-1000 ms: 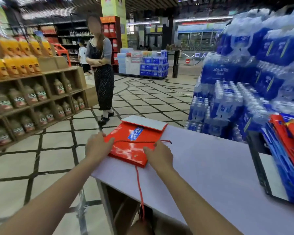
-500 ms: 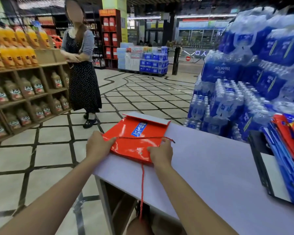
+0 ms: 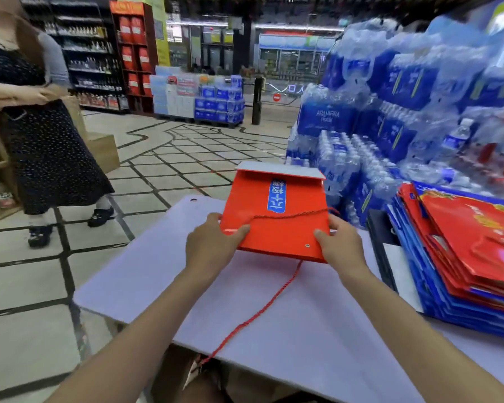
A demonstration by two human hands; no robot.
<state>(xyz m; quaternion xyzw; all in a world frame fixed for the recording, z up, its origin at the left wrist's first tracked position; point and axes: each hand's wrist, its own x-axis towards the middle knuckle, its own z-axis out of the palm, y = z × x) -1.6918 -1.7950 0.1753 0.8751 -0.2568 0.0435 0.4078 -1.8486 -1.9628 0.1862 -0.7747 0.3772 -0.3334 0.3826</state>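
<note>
The table point(image 3: 274, 309) bears the flat red bag point(image 3: 277, 231), now turned square between the fingers, no longer slanted under flat palms. The left hand point(image 3: 208, 250) and right hand point(image 3: 342, 251) clamp its side edges, thumbs on top, probably to open it. The red cord point(image 3: 259, 314) trails back between the wrists.

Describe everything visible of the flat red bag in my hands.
The red bag is glossy, paper-like, folded flat over the table, with a blue label, a whitish folded base at the far end and an eyelet near the front edge. A red cord crosses it and trails off the table. The left hand and right hand grip its near corners, thumbs on top.
</note>
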